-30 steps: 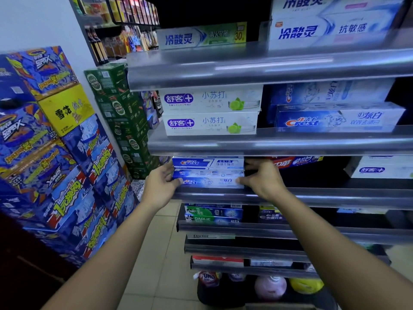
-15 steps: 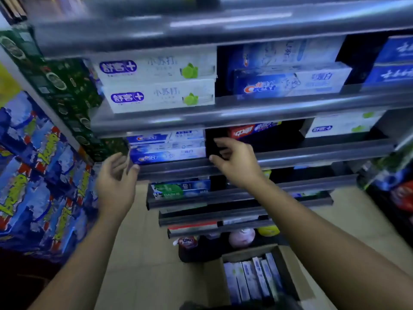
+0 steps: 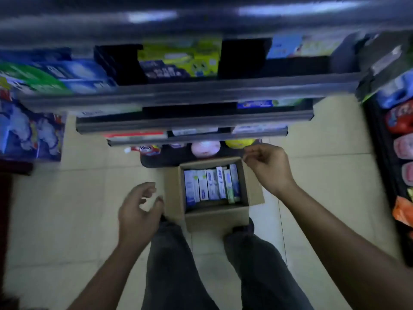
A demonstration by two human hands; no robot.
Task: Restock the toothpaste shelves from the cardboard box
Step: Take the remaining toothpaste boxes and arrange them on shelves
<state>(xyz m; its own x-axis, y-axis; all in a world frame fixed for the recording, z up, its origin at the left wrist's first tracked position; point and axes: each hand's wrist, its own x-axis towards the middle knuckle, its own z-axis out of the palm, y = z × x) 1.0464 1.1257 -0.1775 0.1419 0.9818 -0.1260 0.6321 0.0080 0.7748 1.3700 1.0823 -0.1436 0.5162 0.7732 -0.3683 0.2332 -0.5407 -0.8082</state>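
1. Fingers [image 3: 146, 189] of the left hand [image 3: 136, 211] were loosely curled, thumb set apart, holding nothing. The right hand [image 3: 268, 170] was also empty, its fingers [image 3: 253, 153] bent and its thumb near the forefinger.
2. Change since a second ago: both hands had left the blue cartons on the shelf and dropped low. The view had swung down, so the cardboard box [image 3: 173, 189] moved from the bottom edge to mid-frame.
3. The left hand hung just left of the box's left flap. The right hand was over its far right corner. Contact with the box could not be told.
4. The box sat on the tiled floor [image 3: 78, 198] between the person's feet and the shelves [image 3: 192, 121], mouth up and flaps open.
5. Toothpaste cartons [image 3: 210, 184] filled it in a side-by-side row. Their long axes ran from the person toward the shelves in this view. Whether they stood on end or lay flat could not be told.
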